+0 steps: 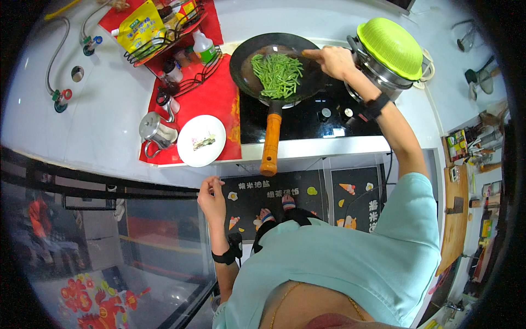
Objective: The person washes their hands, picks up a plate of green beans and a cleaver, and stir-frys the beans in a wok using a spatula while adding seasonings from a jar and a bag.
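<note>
A black wok (312, 82) with a wooden handle (271, 142) sits on the black cooktop (296, 127). Cut green beans (279, 74) lie in it. At the wok's right rim, my right hand (337, 61) is closed around a cooking utensil, whose orange-brown handle end shows at the fingertips; its far end over the beans is hard to make out. My left hand (212, 199) hangs below the counter edge, fingers loosely bent and apart, holding nothing. Just above it, a white plate (187, 142) with small chopped pieces (203, 141) rests on the red mat (201, 103).
Right of the wok stands a steel pot (382, 84) topped by a green plastic basket (390, 47). A steel pitcher (154, 127) is left of the plate. Wire racks (197, 84) hold seasoning jars, a spray bottle (203, 47) and a yellow pouch (139, 31).
</note>
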A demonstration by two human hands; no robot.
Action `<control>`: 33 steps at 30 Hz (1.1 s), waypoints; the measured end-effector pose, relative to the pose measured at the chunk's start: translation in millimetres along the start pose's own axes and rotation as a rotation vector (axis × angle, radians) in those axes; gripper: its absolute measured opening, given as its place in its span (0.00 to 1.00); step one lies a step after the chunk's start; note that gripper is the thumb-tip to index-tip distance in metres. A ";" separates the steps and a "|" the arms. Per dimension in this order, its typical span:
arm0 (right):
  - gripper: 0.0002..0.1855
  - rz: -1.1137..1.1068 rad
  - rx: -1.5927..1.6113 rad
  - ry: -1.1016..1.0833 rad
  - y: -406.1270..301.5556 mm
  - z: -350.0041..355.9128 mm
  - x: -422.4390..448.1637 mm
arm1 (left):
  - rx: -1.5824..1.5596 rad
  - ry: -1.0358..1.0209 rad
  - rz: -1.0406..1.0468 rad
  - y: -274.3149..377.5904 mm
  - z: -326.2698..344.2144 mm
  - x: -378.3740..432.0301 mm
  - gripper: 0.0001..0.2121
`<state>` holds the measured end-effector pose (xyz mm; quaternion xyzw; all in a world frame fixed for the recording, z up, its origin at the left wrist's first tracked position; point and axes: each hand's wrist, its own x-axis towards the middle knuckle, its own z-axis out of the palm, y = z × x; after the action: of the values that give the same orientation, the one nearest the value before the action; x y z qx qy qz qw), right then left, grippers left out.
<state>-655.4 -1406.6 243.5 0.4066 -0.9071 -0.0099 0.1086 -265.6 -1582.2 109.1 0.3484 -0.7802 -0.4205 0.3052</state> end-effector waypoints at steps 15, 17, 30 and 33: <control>0.19 0.357 0.406 0.022 14.2 47.8 -11.2 | 0.000 -0.018 0.022 2.3 10.3 4.4 0.06; 0.19 0.365 0.419 0.013 17.4 45.1 -21.8 | 0.001 -0.033 0.087 4.1 16.2 6.4 0.06; 0.16 0.151 0.287 -0.023 -3.4 -28.5 -100.2 | 0.059 -0.027 0.065 6.5 22.1 11.6 0.06; 0.15 0.177 0.324 -0.003 -3.1 -25.0 -103.5 | 0.034 -0.020 0.073 10.0 21.4 12.7 0.06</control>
<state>-581.2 -1330.3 248.0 0.3374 -0.9292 0.1453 0.0406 -292.2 -1578.8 110.3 0.3208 -0.8024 -0.3991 0.3065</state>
